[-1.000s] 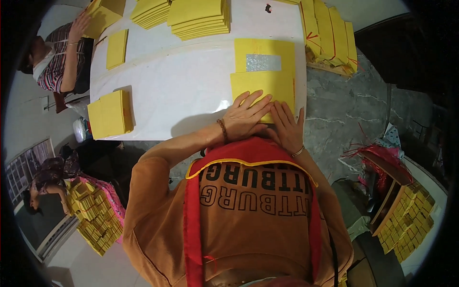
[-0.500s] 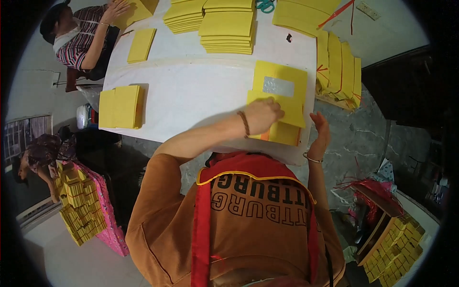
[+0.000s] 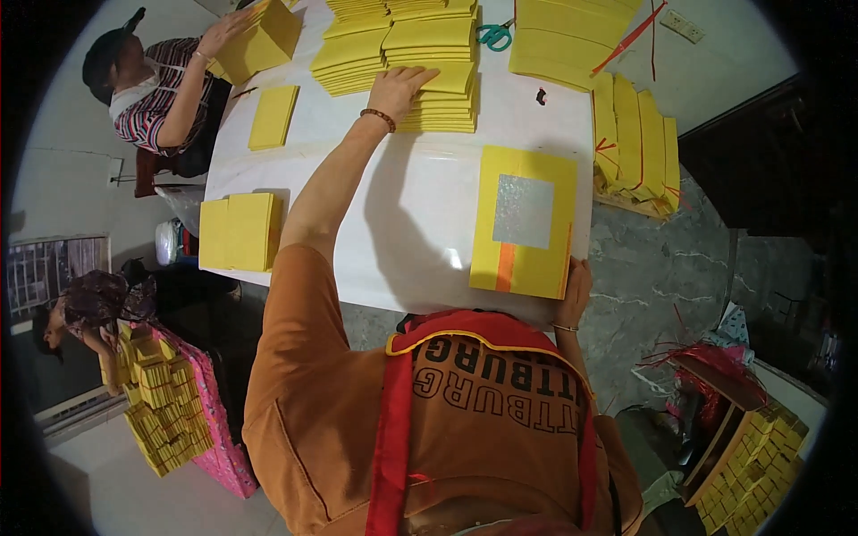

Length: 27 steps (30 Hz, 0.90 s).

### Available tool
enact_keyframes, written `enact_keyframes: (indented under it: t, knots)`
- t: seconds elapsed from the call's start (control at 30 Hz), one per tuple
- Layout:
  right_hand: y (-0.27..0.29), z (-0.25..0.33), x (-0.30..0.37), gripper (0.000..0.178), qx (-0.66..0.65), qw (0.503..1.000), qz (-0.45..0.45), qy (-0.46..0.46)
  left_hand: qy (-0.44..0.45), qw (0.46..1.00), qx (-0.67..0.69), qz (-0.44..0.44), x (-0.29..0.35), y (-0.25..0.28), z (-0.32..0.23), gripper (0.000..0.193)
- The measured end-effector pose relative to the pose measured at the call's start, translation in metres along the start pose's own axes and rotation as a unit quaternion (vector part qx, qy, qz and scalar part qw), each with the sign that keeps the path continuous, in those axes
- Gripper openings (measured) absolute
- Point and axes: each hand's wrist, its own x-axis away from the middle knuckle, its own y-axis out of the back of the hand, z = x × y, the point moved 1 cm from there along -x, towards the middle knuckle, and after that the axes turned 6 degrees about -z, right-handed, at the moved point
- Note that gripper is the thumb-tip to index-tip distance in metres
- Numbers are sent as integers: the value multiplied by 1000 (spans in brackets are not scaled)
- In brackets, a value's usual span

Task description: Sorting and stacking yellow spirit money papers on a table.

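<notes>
My left hand [image 3: 404, 94] lies over the near stack of yellow folded paper pieces [image 3: 438, 121], its fingers stretched across the top. On the table's right side lies a flat yellow paper piece [image 3: 487, 214] bearing a silver-grey rectangle [image 3: 525, 212] and an orange strip [image 3: 506, 268] below it. At that piece's lower right corner is my right hand [image 3: 576, 290], fingers extended upward along the table edge. Whether its fingertips touch the paper is hard to make out.
Yellow stacks [image 3: 239, 232] stand at the table's left, with a thinner one [image 3: 273, 118] behind. Teal scissors [image 3: 494, 37] lie at the back. A co-worker [image 3: 165, 98] handles a yellow stack at the far left. Tied yellow bundles [image 3: 635, 138] stand beyond the right edge.
My left hand has left the right-hand paper and reached up and left to the stack. The flap it pressed is no longer there, baring the silver-grey rectangle. My right hand moved down.
</notes>
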Motion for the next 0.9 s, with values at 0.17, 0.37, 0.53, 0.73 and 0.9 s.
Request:
enact_keyframes:
  t: [0.17,0.37,0.53,0.73,0.9]
  knots:
    - [2,6,-3,41,8,1000,11,12,2,999,-30,26,-5,-10,-5,46]
    - [0,-2,-2,40,40,998,28,36,46,987,18,155,9,-25,4,60]
    - [0,-3,-2,39,54,998,1,29,90,978,91,162,9,-21,-4,65]
    - [-1,3,-2,38,71,997,-16,37,71,984,82,139,13,-24,0,65]
    - [1,1,-3,37,58,997,-22,42,52,984,54,159,7,-21,-4,65]
